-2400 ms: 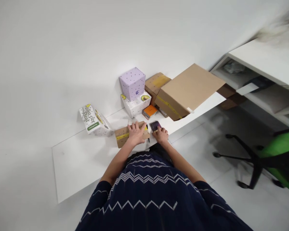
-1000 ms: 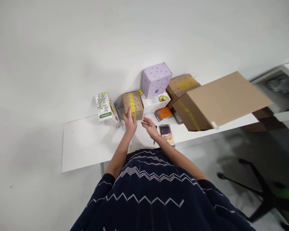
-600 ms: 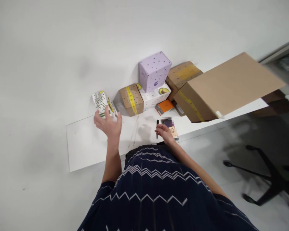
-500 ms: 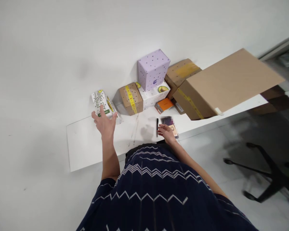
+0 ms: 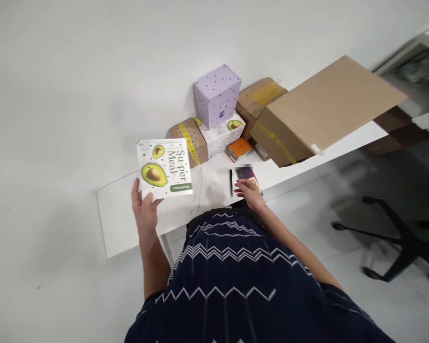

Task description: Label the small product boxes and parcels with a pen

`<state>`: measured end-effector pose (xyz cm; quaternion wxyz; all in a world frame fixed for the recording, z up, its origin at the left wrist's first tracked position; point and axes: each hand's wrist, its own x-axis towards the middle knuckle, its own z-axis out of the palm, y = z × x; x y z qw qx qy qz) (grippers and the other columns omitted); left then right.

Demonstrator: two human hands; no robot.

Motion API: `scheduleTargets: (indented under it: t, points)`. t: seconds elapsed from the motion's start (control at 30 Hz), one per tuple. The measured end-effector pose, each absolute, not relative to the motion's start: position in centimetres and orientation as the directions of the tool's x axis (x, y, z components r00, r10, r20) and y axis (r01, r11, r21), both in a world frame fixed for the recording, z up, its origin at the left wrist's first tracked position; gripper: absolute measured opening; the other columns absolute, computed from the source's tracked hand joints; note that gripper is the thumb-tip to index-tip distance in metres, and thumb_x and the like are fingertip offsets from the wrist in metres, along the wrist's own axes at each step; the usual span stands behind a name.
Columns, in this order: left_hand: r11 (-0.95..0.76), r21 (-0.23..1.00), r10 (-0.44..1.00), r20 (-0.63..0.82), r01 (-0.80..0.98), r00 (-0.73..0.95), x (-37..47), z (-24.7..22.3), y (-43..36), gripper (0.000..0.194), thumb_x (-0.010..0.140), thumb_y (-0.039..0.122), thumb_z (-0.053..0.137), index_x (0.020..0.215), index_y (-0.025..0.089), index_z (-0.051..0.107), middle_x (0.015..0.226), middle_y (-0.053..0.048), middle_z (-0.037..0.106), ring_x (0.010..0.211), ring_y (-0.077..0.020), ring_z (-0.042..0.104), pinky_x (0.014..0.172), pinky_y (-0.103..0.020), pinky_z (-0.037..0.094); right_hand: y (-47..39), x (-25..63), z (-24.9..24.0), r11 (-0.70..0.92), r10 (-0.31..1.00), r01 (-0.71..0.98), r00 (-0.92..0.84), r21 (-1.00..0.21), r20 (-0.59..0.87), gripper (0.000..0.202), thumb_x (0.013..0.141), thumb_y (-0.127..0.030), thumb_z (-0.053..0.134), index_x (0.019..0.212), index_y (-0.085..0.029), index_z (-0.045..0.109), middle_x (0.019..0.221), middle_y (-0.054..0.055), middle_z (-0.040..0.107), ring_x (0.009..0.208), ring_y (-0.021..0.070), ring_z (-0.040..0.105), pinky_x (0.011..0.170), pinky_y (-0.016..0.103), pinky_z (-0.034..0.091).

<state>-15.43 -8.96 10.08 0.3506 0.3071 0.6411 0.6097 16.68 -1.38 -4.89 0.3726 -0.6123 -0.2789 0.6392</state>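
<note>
- Gripped at one lower corner only, the avocado box [image 5: 164, 170] could tip or slip, its weight hanging off the left hand [image 5: 145, 207]'s thumb and fingers.
- It's white, avocado-printed, with a green label, held left of the lilac box [image 5: 218, 95] and nearer the person.
- Right hand [image 5: 250, 194]: loosely curled, seemingly holding nothing, nearer the person than the lilac box; contact with the phone [image 5: 245, 173] is unclear.

The right hand [image 5: 249, 192] partly hides the phone [image 5: 243, 173].
</note>
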Motion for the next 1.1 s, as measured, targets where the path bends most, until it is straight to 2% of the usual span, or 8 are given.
scheduleTargets:
  t: [0.1,0.2,0.33,0.43,0.67,0.8,0.97,1.1]
  points:
    - [0.059,0.975,0.905,-0.142,-0.213,-0.4,-12.2,7.9,-8.2,0.077,0.079,0.038,0.072,0.148,0.037,0.037,0.149,-0.009,0.047,0.124,-0.0336,0.058,0.086,-0.049,0.062,-1.2,15.2,-1.8,-0.504,0.856,-0.225,-0.255,-0.834,-0.449,0.051,0.077,-0.062,0.067,0.11,-0.024,0.062,0.107,0.007,0.068,0.083,0.0182,0.068,0.068,0.03,0.054]
    - [0.087,0.936,0.96,-0.17,-0.34,-0.224,-9.2,5.1,-7.4,0.078,0.08,0.039,0.072,0.149,0.04,0.035,0.154,-0.007,0.041,0.132,-0.0369,0.051,0.095,-0.056,0.056,-0.7,14.1,0.3,-0.42,0.86,-0.299,-0.432,-0.857,-0.271,0.064,0.082,-0.061,0.065,0.136,-0.029,0.052,0.128,0.009,0.064,0.107,0.0239,0.066,0.085,0.038,0.056]
    - [0.148,0.908,0.982,-0.183,-0.393,-0.051,-7.5,1.1,-6.8,0.097,0.07,0.032,0.082,0.152,0.039,0.03,0.159,-0.006,0.034,0.142,-0.0376,0.039,0.108,-0.053,0.047,-0.1,14.6,0.3,-0.36,0.875,-0.29,-0.435,-0.887,-0.213,0.074,0.076,-0.046,0.076,0.142,-0.028,0.047,0.13,0.008,0.065,0.118,0.0273,0.061,0.094,0.042,0.054]
    - [0.24,0.915,0.97,-0.238,-0.324,0.048,-8.0,-1.8,-6.0,0.108,0.06,0.023,0.087,0.152,0.032,0.031,0.155,-0.01,0.042,0.139,-0.0369,0.043,0.109,-0.051,0.046,-0.1,15.6,-1.0,-0.31,0.886,-0.193,-0.414,-0.931,-0.209,0.08,0.07,-0.035,0.08,0.141,-0.028,0.047,0.131,0.007,0.065,0.119,0.0278,0.06,0.098,0.044,0.052]
    - [0.329,0.941,0.941,-0.334,-0.081,-0.062,-9.2,-7.2,-3.1,0.099,0.048,0.013,0.084,0.14,0.021,0.048,0.138,-0.013,0.059,0.13,-0.0394,0.051,0.106,-0.058,0.045,0.6,14.4,-4.1,-0.126,0.929,0.222,-0.316,-0.967,-0.193,0.083,0.062,-0.019,0.075,0.14,-0.024,0.048,0.124,0.007,0.068,0.115,0.0299,0.062,0.097,0.044,0.052]
    - [0.339,0.94,0.935,-0.33,0.048,-0.132,-9.0,-7.7,-2.4,0.082,0.054,0.011,0.08,0.132,0.02,0.055,0.135,-0.013,0.062,0.132,-0.0371,0.05,0.112,-0.056,0.038,1.4,13.0,-6.1,-0.077,0.942,0.286,-0.292,-0.955,-0.163,0.082,0.064,-0.014,0.065,0.143,-0.022,0.045,0.125,0.007,0.068,0.11,0.0275,0.064,0.093,0.041,0.054]
    - [0.344,0.937,0.937,-0.339,0.055,-0.079,-9.2,-6.5,-3.0,0.09,0.066,0.014,0.075,0.147,0.026,0.039,0.153,-0.009,0.046,0.138,-0.0301,0.045,0.11,-0.044,0.043,1.4,13.4,-7.3,-0.136,0.947,0.334,-0.233,-0.933,-0.222,0.086,0.062,-0.011,0.059,0.146,-0.02,0.044,0.117,0.008,0.071,0.099,0.027,0.067,0.09,0.041,0.055]
    - [0.51,0.86,0.851,-0.51,-0.035,-0.123,-10.3,-5.7,-3.3,0.093,0.069,0.02,0.073,0.152,0.029,0.033,0.15,-0.012,0.047,0.111,-0.0254,0.064,0.094,-0.04,0.053,0.8,14.3,-7.6,-0.273,0.935,0.205,-0.172,-0.94,-0.309,0.078,0.061,-0.014,0.057,0.139,-0.025,0.053,0.124,0.007,0.067,0.088,0.0211,0.065,0.081,0.037,0.057]
